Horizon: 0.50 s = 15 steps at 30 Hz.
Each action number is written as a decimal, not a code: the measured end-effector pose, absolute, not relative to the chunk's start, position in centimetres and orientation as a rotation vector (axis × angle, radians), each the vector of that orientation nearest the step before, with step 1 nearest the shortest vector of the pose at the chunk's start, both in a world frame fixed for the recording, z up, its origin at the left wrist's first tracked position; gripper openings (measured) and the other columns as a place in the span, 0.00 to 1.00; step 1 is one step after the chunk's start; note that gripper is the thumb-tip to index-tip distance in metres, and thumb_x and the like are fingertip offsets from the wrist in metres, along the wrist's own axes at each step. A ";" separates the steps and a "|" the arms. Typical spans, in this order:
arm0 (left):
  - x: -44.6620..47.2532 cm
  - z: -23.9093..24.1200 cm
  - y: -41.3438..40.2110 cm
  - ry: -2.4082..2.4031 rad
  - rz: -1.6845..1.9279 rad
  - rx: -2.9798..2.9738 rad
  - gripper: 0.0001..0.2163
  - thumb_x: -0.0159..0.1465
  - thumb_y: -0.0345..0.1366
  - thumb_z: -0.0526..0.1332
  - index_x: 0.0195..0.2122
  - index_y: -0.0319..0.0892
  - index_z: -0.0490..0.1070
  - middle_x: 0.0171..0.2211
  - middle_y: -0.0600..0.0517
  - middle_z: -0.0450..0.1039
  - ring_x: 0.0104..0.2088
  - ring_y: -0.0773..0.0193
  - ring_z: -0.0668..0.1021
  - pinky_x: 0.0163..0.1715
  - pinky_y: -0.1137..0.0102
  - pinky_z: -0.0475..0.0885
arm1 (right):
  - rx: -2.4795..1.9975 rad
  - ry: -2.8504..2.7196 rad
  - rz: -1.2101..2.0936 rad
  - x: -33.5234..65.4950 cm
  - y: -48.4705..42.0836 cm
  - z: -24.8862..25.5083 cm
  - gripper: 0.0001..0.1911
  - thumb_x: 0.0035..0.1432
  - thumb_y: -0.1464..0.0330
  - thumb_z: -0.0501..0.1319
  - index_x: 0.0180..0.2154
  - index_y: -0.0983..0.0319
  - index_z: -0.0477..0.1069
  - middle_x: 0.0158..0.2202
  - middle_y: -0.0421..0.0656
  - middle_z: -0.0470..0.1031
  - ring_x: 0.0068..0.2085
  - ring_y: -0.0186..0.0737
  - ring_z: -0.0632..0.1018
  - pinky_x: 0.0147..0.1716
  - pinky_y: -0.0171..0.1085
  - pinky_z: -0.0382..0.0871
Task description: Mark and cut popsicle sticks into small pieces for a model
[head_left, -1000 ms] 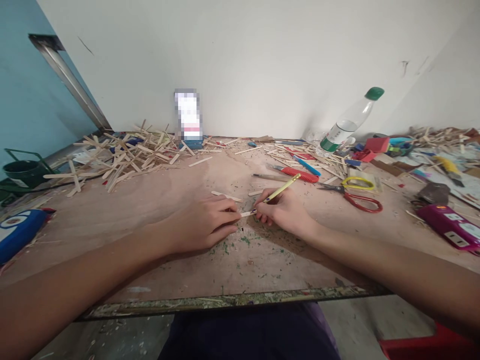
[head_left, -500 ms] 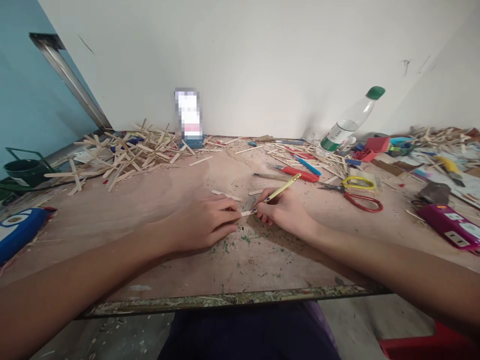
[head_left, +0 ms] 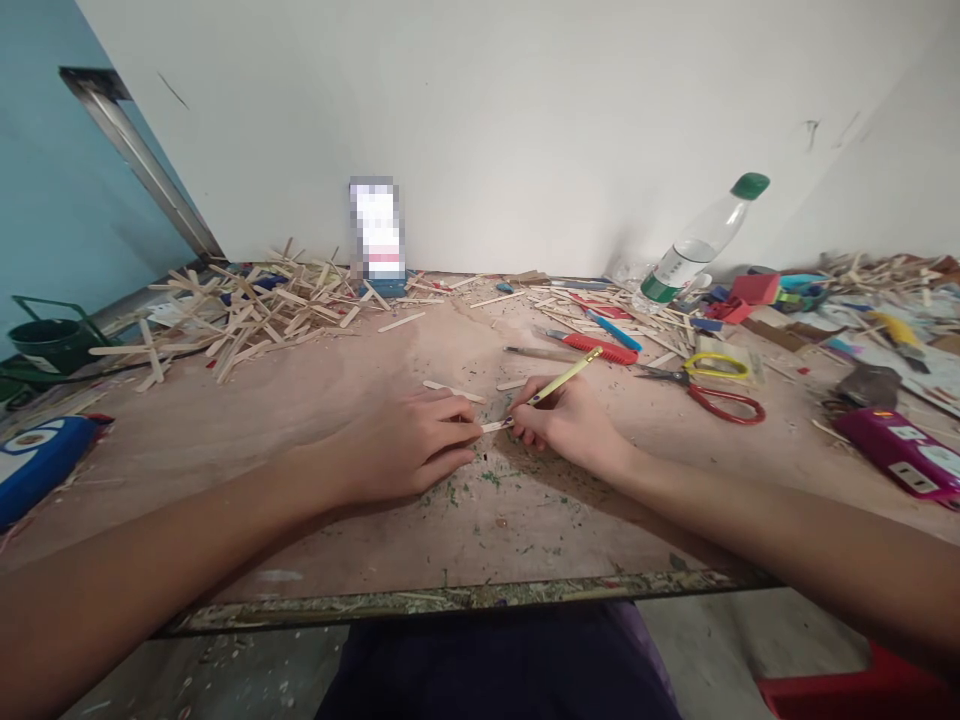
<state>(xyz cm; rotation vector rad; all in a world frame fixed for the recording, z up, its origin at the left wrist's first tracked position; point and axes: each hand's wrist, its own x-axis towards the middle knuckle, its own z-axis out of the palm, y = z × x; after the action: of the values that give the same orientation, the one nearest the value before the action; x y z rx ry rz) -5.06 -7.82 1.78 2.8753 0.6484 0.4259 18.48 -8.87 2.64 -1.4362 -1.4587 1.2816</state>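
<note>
- at the far left, one green bucket (head_left: 49,340) with a raised handle, and nearer the person one blue case (head_left: 45,465) with a white patch.
- next, a jumbled heap of wooden sticks (head_left: 277,315), some crossed; too many overlap to count.
- behind, one lit phone (head_left: 381,235) leaning by the wall, its screen blurred.
- the left hand (head_left: 424,440) lies palm down on the wooden table (head_left: 315,385), bent fingertips holding one end of a stick; its thumb is hidden, so how it grips cannot be told.
- between the hands, flat on the table, one pale stick (head_left: 493,428), its ends partly covered by fingers. it should be very light, stiff along its length, dry rather than slippery, and likely to snap if bent; best held by pressing the left end flat, leaving the middle free.
- two loose sticks lie just beyond, one past each hand.
- the right hand (head_left: 562,418) is closed around one yellow pen or pencil (head_left: 566,376), its lower end at the stick. it looks light and rigid, and is best pinched low, near the tip.
- past that hand, one red-handled cutter (head_left: 602,349), one blue-handled tool (head_left: 616,330) and one tilted bottle (head_left: 694,250) with a green cap.
- farther right, one pair of scissors (head_left: 724,404), its loops yellow and red, then one purple box (head_left: 900,455).
</note>
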 end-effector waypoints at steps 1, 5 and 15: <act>-5.1 1.8 -7.8 0.651 0.422 2.874 0.12 0.77 0.37 0.54 0.51 0.40 0.76 0.48 0.46 0.77 0.47 0.55 0.78 0.50 0.62 0.69 | -1.430 -1.448 1.275 18.5 -8.8 2.6 0.05 0.48 0.76 0.62 0.24 0.62 0.70 0.19 0.38 0.73 0.20 0.32 0.72 0.17 0.29 0.66; -5.1 1.7 -7.8 0.650 0.416 2.870 0.12 0.77 0.37 0.54 0.51 0.40 0.76 0.48 0.46 0.77 0.47 0.56 0.78 0.50 0.61 0.69 | -1.419 -1.439 1.278 18.6 -8.7 2.3 0.04 0.47 0.75 0.63 0.25 0.62 0.71 0.20 0.38 0.75 0.20 0.32 0.72 0.17 0.28 0.66; -5.1 1.6 -7.8 0.638 0.457 2.888 0.13 0.77 0.38 0.53 0.51 0.41 0.77 0.48 0.46 0.77 0.47 0.55 0.79 0.50 0.61 0.70 | -1.427 -1.498 1.289 18.5 -8.6 2.4 0.04 0.48 0.76 0.63 0.25 0.62 0.71 0.20 0.38 0.74 0.21 0.32 0.72 0.17 0.28 0.66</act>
<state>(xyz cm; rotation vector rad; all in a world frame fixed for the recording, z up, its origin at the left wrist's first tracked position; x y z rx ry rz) -5.10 -7.75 1.64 2.8877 0.6378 0.4565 18.53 -8.60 2.36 -1.4268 -1.4979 1.2893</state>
